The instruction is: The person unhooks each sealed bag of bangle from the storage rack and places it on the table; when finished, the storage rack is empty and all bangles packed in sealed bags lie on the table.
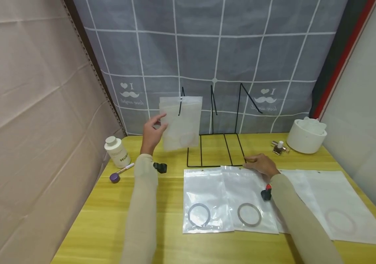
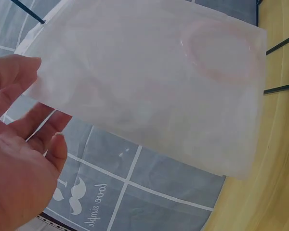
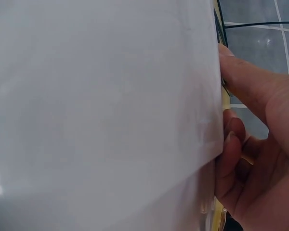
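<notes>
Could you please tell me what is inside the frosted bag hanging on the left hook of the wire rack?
The hanging bag holds one faint ring, pale pink, in its lower part. The frosting blurs everything else.

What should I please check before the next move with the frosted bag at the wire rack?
1. Frosted plastic bag on the leftmost hook of the black wire rack: ok, the hook passes through its top.
2. Left hand clear of the bag: not ok, its fingers touch the bag's left edge.
3. Right hand on the next clear plastic bag: ok, it rests on the top edge.
4. Grip on that bag secure: cannot tell, the fingers only curl at its edge.
5. Middle and right hooks free: ok.
</notes>
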A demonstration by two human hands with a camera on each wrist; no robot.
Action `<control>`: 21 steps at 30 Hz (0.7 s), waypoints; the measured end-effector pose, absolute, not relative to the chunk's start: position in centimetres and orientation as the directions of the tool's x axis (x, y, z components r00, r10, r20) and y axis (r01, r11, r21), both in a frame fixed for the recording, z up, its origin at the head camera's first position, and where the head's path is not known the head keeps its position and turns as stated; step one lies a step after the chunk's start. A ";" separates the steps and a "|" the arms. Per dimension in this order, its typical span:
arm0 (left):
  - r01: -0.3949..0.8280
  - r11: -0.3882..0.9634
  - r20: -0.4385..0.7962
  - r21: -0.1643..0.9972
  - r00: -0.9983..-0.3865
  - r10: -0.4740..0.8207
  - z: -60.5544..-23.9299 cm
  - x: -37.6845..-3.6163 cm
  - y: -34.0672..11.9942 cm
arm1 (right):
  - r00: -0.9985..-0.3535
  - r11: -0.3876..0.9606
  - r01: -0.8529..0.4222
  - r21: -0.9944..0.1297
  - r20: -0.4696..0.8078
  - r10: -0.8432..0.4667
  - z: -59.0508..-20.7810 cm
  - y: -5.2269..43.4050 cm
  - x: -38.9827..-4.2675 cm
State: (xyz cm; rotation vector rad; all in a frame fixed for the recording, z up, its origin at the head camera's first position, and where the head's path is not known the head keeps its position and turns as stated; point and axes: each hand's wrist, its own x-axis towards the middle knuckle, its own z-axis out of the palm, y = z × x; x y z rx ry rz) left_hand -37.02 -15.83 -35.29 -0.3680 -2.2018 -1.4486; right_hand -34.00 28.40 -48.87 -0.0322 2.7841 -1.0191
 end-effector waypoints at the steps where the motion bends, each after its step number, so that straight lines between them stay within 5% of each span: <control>1: 0.466 0.400 0.518 0.789 -0.855 -0.027 -35.3 -37.1 -15.8 | -0.984 0.763 0.045 -0.645 -0.161 -0.078 -48.9 28.4 -34.0; 21: 0.442 0.320 0.447 0.838 -0.892 0.064 -35.6 -36.7 -15.3 | -0.984 0.772 0.044 -0.634 -0.162 -0.077 -48.7 28.3 -33.9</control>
